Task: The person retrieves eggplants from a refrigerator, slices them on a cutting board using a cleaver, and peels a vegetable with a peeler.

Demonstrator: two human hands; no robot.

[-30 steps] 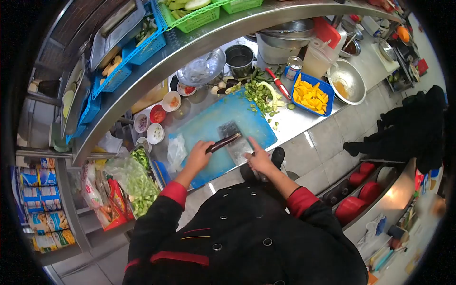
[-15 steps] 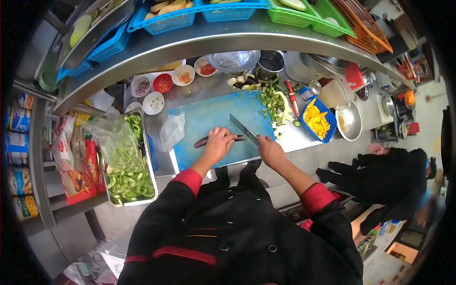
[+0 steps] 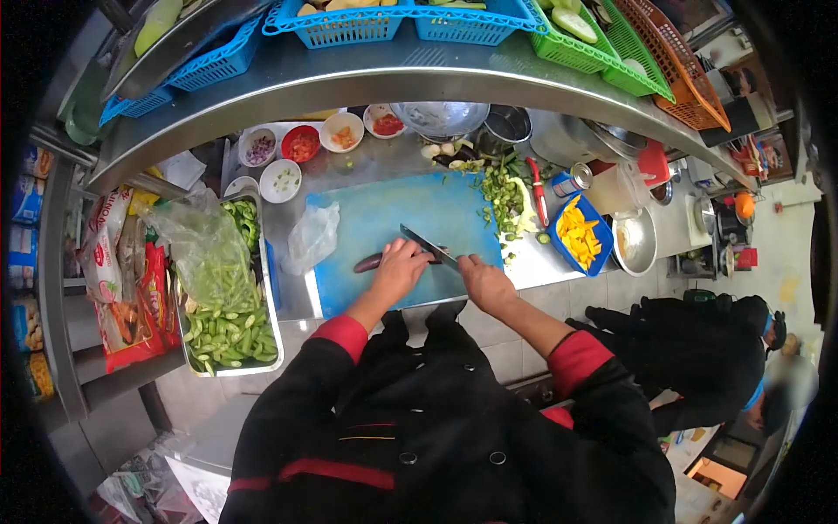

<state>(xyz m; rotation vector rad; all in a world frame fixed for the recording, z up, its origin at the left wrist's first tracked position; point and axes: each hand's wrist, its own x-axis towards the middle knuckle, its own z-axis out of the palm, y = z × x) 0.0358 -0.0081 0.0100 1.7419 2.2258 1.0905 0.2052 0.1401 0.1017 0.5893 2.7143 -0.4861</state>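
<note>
A dark purple eggplant [image 3: 367, 263] lies on the blue cutting board [image 3: 367, 214]. Over its middle, my left hand [image 3: 401, 266] presses down with bent fingers and holds it against the board. My right hand [image 3: 486, 284] is closed round the handle of a large knife [image 3: 425, 242]. The blade crosses the eggplant's right end, right beside my left fingertips; whether it touches the skin is unclear. A crumpled clear plastic bag [image 3: 312, 238] rests on the board's left edge. Chopped green trimmings [image 3: 504, 196] are heaped at the board's right side.
Small bowls [image 3: 281, 181] stand behind the board. A tray of cut green vegetables [image 3: 229, 336] is at the left. To the right are a red-handled peeler or knife [image 3: 537, 192], a blue basket of yellow pieces [image 3: 579, 234] and a steel bowl [image 3: 635, 243]. Another person [image 3: 698, 358] stands at the far right.
The eggplant was in my left hand a second ago and now lies under it on the board. My right hand has brought the knife left, across the eggplant. The view has turned.
</note>
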